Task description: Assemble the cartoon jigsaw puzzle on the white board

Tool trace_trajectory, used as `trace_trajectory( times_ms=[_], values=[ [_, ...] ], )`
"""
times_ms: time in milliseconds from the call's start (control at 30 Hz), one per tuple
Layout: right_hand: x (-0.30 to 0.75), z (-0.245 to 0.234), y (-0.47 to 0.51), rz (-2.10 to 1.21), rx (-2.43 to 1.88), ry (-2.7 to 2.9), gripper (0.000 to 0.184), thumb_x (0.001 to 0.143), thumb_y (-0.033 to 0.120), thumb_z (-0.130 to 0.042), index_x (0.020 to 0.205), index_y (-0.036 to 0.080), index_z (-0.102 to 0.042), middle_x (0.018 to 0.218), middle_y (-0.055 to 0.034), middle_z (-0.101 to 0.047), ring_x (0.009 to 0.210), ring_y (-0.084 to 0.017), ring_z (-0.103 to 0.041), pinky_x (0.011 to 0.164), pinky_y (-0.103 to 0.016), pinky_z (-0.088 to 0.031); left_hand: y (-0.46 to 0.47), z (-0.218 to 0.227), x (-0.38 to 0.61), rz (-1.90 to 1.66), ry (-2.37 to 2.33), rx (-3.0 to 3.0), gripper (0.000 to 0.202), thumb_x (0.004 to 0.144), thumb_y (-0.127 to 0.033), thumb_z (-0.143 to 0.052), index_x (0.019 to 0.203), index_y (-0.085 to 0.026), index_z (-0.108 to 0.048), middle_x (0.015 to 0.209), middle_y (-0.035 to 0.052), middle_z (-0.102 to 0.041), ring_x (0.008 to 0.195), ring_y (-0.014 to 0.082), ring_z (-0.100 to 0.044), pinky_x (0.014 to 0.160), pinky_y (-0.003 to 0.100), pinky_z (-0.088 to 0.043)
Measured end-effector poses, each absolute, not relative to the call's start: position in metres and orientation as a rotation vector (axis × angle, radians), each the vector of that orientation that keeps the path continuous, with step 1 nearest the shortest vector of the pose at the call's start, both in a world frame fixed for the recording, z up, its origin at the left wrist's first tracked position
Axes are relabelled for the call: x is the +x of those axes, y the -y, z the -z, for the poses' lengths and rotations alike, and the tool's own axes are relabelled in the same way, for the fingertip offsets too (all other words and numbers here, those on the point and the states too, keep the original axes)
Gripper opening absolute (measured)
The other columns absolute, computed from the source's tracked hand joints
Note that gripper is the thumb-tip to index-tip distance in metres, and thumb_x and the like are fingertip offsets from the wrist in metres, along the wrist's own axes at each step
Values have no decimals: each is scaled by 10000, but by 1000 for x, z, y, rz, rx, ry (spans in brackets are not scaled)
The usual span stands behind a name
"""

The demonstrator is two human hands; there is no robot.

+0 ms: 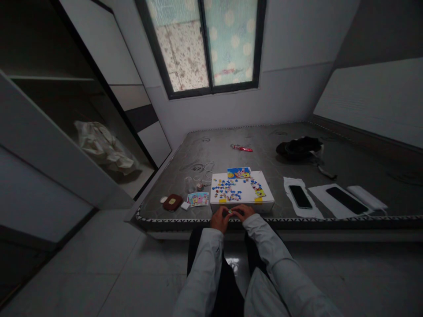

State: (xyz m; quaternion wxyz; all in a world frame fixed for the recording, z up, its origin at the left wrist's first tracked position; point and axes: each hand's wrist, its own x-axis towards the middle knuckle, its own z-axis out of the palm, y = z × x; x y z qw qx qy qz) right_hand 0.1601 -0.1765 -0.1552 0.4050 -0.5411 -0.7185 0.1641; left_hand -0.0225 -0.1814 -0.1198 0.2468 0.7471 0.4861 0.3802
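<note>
Pinching one small pale jigsaw pc (230, 211), L hand (220, 219) & R hand (243, 212) meet at 7 o'clock of white rectangular box (247, 193), prob. for fine ctrl; loose blue-yellow pcs (228, 183) spread flat at its 9, likely for visibility.

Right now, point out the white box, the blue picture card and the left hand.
White box (246, 189): head view, bare patch on top.
Blue picture card (239, 173): head view, printed face.
Left hand (219, 219): head view, its back.

Loose puzzle pieces (225, 188), mostly blue, lie scattered across the left of a white box (247, 194). A joined section (260, 193), blue and yellow, lies flat at its right. One small piece (230, 211) is held by its near side.
</note>
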Motion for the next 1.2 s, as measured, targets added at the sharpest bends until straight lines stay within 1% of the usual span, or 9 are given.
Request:
trace_trajectory(
  times_ms=[167,400,633,767,967,1067,1200],
  values=[
    [161,156,176,-398,-1383,1803,238,842,421,-600,879,236,-745,837,-51,-723,684,-158,-638,659,-287,-513,181,120,-22,-1034,-1333,2037,167,851,-351,-633,915,-217,-556,864,4,-674,821,159,-655,765,272,-484],
    [163,153,175,-417,-1398,1835,235,849,417,-593,883,236,-738,849,-54,-724,726,-167,-652,684,-291,-521,181,121,-21,-1037,-1350,2032,177,843,-364,-640,904,-216,-566,866,4,-675,825,160,-652,758,267,-476],
    [161,153,177,-378,-1400,1842,216,858,399,-579,890,245,-726,881,-47,-724,761,-173,-657,713,-299,-519,180,123,-20,-1037,-1352,2022,184,832,-368,-649,898,-215,-571,845,-1,-681,790,157,-655,738,268,-478],
    [161,153,177,-385,-1420,1836,209,856,384,-578,903,243,-724,889,-47,-723,745,-168,-654,707,-296,-517,180,122,-20,-1038,-1356,2006,183,828,-371,-652,898,-219,-577,844,-6,-692,788,153,-660,743,271,-480],
    [161,154,177,-370,-1392,1829,222,863,384,-560,885,227,-715,873,-54,-715,692,-156,-632,662,-281,-498,182,120,-20,-1035,-1339,2003,182,795,-309,-689,907,-219,-578,849,-11,-693,797,145,-660,748,259,-483],
    [161,155,177,-374,-1415,1835,214,864,380,-560,890,228,-708,868,-50,-710,678,-153,-624,647,-278,-492,182,118,-20,-1032,-1338,2007,175,805,-312,-679,908,-215,-576,854,-7,-691,784,144,-656,741,259,-483],
    [161,156,176,-370,-1397,1869,182,866,329,-552,900,224,-697,890,-56,-710,742,-164,-642,701,-290,-501,183,117,-20,-1028,-1337,2016,162,830,-344,-646,899,-214,-579,853,0,-687,801,148,-654,750,266,-483]
  ],
)
